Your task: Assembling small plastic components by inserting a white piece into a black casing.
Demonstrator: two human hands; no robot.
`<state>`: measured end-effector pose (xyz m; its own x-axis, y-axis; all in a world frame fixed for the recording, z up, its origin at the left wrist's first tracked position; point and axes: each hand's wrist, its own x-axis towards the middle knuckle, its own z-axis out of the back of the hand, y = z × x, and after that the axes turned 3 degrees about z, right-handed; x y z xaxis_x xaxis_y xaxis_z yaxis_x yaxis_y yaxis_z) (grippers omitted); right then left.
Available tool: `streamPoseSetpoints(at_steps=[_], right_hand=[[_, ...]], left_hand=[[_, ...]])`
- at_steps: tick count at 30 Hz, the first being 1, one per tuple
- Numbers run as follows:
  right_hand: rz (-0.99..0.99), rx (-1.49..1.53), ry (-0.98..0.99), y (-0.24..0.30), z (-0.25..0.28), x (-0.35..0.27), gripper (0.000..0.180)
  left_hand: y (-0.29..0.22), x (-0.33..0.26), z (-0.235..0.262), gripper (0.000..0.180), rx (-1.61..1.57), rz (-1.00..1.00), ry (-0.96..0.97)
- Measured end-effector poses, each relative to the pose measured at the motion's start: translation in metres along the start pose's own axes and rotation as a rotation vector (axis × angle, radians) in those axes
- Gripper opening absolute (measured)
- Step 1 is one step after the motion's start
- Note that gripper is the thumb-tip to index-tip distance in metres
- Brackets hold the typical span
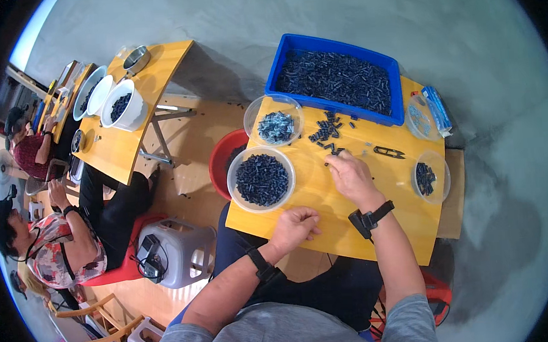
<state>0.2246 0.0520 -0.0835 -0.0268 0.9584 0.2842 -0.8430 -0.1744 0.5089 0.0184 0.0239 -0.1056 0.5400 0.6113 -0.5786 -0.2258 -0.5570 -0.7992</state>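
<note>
My right hand [349, 176] rests palm down on the small yellow table [346, 229], its fingertips on loose black plastic pieces [327, 132] scattered by the blue crate. Whether it pinches one is hidden. My left hand [296, 226] is curled into a loose fist near the table's front edge, next to a clear bowl of black pieces [261, 179]; anything inside the fist is hidden. Both wrists wear black bands.
A blue crate [335, 76] full of black pieces stands at the table's far edge. A clear bowl of grey parts [275, 126], two small bowls [430, 176] on the right, black snips [389, 152], a red bucket [223, 158] beside the table. Other people sit at a second table [119, 149] on the left.
</note>
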Motion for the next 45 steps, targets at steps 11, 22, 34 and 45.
streamPoseSetpoints(at_steps=[11,22,34,45], right_hand=[[-0.028,-0.137,0.097,-0.001,-0.014,0.003,0.015],[-0.488,0.916,-0.057,0.034,0.006,-0.032,0.01],[-0.356,0.824,0.339,0.061,0.043,-0.067,0.007],[-0.59,0.792,0.292,0.026,0.039,-0.078,0.008]], left_hand=[[0.0,0.0,0.004,0.015,0.001,-0.015,0.015],[0.002,-0.001,0.004,0.017,-0.107,-0.07,0.042],[-0.023,-0.017,0.002,0.018,-0.248,-0.014,0.3],[-0.018,-0.01,0.009,0.016,-0.303,0.23,0.376]])
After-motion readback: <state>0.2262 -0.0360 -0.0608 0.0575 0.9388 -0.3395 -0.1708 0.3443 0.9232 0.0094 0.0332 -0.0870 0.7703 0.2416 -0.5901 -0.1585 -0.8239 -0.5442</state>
